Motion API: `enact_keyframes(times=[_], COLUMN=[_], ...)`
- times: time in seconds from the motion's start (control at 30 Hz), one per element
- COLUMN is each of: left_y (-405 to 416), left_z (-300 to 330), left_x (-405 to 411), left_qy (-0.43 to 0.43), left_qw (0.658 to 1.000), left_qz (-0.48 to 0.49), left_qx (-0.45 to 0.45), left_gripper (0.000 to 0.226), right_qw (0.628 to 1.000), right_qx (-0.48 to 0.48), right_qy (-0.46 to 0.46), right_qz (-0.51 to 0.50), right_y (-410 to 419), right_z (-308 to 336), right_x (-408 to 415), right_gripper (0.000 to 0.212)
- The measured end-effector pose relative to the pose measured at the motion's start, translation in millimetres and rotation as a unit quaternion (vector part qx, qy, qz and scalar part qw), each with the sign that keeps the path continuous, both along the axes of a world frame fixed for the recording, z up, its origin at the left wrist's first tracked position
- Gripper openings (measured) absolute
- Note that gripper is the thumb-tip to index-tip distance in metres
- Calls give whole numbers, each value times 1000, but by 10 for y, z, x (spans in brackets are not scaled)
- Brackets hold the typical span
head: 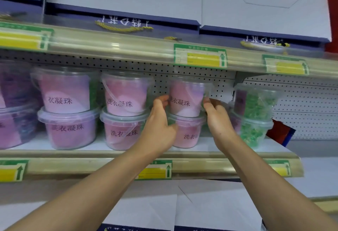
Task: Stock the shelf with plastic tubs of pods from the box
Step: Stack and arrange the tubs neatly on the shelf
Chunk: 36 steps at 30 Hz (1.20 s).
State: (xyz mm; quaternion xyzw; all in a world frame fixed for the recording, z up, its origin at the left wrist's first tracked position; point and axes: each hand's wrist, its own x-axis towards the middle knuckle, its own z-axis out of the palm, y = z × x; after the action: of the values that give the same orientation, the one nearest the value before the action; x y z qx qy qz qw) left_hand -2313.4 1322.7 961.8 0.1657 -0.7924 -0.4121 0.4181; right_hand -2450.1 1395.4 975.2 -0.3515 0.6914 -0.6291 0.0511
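Where shelf (128, 155) carries stacked pairs of tubs: purple stack (12, 106) far left, then two pink stacks (67, 110). Left hand (159, 121) grips left side of upper pink tub (186, 97), fingers curled round it. Tub sits on lower pink tub (184, 132). Right hand (217, 119) grips right side, fingers curled. Green tubs (256, 113) stacked just beside, right.

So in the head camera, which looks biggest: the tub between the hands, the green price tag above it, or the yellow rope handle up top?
Largest to smallest:
1. Tub between the hands
2. Yellow rope handle and green price tag: about equally wide, so unsure.
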Motion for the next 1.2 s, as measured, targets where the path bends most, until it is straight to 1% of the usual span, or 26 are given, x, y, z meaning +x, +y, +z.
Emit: enact_keyframes(times=[0.03, 0.1, 0.23, 0.33, 0.43, 0.53, 0.57, 0.63, 0.73, 0.77, 0.8, 0.87, 0.93, 0.97, 1.0, 1.07, 1.1, 1.2], left_y=[-5, 8, 60, 109, 130, 138, 134, 128, 104, 95, 92, 88, 86, 82, 73, 80, 85, 114], left_z=[-20, -46, -47, -61, -97, -94, -84, -61, -35, -16, 11, 77, 140, 167, 187, 226, 232, 222], left_x=[10, 45, 123, 165, 176, 224, 249, 305, 368, 379, 384, 366, 300, 254, 200, 101, 62, 19], left_qy=[-15, -35, -38, -43, -38, -59, -61, -63, -76, -78, -80, -85, -101, -107, -108, -92, -81, -45], left_qw=[1000, 999, 996, 993, 992, 991, 991, 991, 991, 991, 992, 993, 993, 993, 993, 995, 995, 997], left_qz=[-3, 0, -9, -9, 8, -5, -12, -26, -38, -38, -38, -37, -34, -32, -31, -32, -28, 8], left_qx=[-14, -41, -83, -111, -120, -122, -118, -112, -102, -98, -93, -73, -58, -49, -30, 27, 48, 60], left_gripper=[67, 68, 67, 69, 72, 73, 72, 71, 73, 74, 75, 80, 84, 85, 86, 86, 85, 77], right_qw=[1000, 1000, 999, 999, 998, 995, 995, 996, 997, 996, 995, 994, 997, 998, 998, 997, 997, 995], right_qx=[1, 4, 9, 14, 24, 22, 23, 25, 23, 35, 55, 66, 38, 29, 25, 15, 8, -7], right_qy=[5, -4, -41, -35, -57, -98, -94, -74, -74, -68, -48, -24, -40, -48, -55, -70, -74, -86], right_qz=[4, 13, 10, 1, -33, -22, -21, -32, -30, -41, -61, -82, -54, -36, -19, 13, 23, 59], right_y=[2, -6, -21, -36, -8, 38, 61, 104, 156, 172, 184, 192, 164, 135, 93, 15, -18, -90], right_z=[-7, -3, 47, 41, 9, -64, -79, -92, -85, -65, -41, 30, 106, 145, 173, 196, 192, 174], right_x=[2, -4, -46, -33, 13, 84, 125, 190, 279, 302, 302, 266, 207, 178, 144, 102, 74, -59], right_gripper=[37, 35, 26, 32, 36, 30, 27, 30, 27, 27, 30, 45, 59, 59, 54, 35, 29, 16])
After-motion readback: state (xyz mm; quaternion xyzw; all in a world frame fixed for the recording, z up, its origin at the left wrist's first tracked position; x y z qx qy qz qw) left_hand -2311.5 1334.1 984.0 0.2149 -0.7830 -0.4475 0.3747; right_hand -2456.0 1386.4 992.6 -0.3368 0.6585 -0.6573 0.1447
